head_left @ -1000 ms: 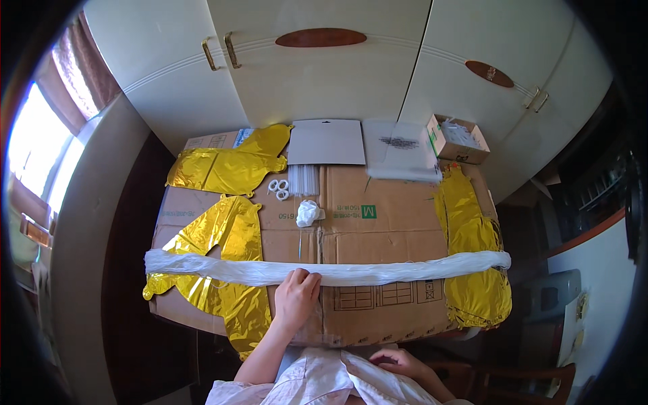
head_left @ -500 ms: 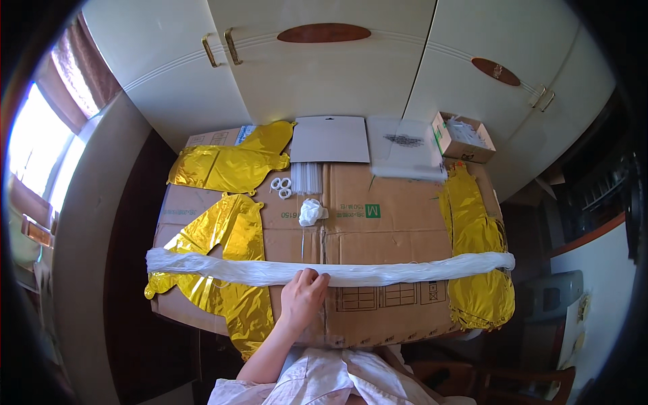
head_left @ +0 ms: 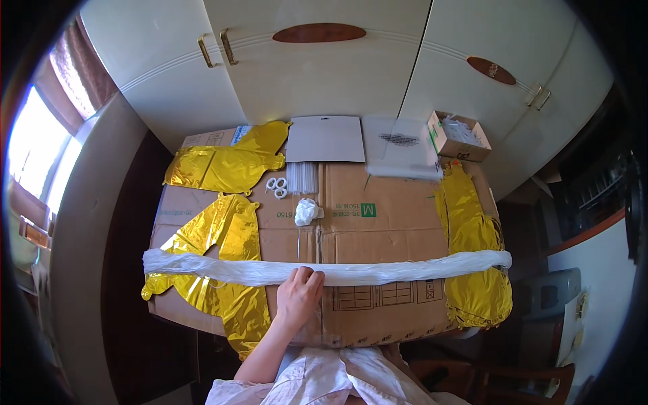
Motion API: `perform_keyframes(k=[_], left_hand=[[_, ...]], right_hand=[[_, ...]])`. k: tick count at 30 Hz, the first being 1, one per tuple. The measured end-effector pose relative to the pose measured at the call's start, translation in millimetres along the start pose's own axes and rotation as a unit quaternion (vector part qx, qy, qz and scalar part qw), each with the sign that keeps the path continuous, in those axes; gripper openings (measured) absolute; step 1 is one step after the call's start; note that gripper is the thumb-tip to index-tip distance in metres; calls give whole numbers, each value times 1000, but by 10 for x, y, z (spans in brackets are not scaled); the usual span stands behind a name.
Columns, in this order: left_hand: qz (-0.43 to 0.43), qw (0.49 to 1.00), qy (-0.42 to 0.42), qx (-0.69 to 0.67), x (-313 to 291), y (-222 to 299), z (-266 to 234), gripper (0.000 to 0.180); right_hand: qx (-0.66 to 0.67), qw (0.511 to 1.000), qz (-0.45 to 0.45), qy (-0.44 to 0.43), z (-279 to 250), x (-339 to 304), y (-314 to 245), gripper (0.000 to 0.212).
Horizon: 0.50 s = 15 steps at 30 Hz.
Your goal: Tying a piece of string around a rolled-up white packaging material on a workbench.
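Observation:
A long hank of white thread (head_left: 385, 273) stretches from left to right across a cardboard-topped surface (head_left: 385, 236). My left hand (head_left: 299, 295) is at its near edge, left of the middle, with curled fingers closed on the strands. Just beyond lies a crumpled white wad (head_left: 308, 212), and a thin metal rod (head_left: 299, 241) runs from it toward the hank. Under the hank's left end is a gold foil balloon (head_left: 239, 236), flat. Another folded gold foil piece (head_left: 472, 223) lies beneath its right end. My right hand does not show.
Farther back lie a gold foil balloon (head_left: 226, 165), small white rings (head_left: 280, 194), clear plastic sticks (head_left: 302, 179), a grey board (head_left: 325, 138) and a clear plastic bag (head_left: 398, 158). An open box (head_left: 442, 145) holds white pieces. Cabinet doors (head_left: 324, 74) rise behind; a wooden chair (head_left: 533, 378) stands front right.
The whole view has shifted a little, so things appear slightly farther left. My left hand keeps its place on the hank.

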State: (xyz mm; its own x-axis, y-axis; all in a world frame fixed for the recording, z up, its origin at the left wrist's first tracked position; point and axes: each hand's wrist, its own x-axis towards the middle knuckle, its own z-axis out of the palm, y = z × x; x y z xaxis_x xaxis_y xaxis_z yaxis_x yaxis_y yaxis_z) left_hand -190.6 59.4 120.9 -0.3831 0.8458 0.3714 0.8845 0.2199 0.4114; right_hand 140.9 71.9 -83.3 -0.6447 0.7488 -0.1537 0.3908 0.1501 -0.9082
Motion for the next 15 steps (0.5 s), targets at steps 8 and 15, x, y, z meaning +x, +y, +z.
perform_keyframes(k=[8,15], left_hand=[[11,1000,0,-9,-6,-6,-1,7],[28,999,-27,-30,-63,102,-215,10]], right_hand=[[-184,982,-37,-23,-78,295,-275,32],[68,953,82,-283,-508,253,-1302,28]])
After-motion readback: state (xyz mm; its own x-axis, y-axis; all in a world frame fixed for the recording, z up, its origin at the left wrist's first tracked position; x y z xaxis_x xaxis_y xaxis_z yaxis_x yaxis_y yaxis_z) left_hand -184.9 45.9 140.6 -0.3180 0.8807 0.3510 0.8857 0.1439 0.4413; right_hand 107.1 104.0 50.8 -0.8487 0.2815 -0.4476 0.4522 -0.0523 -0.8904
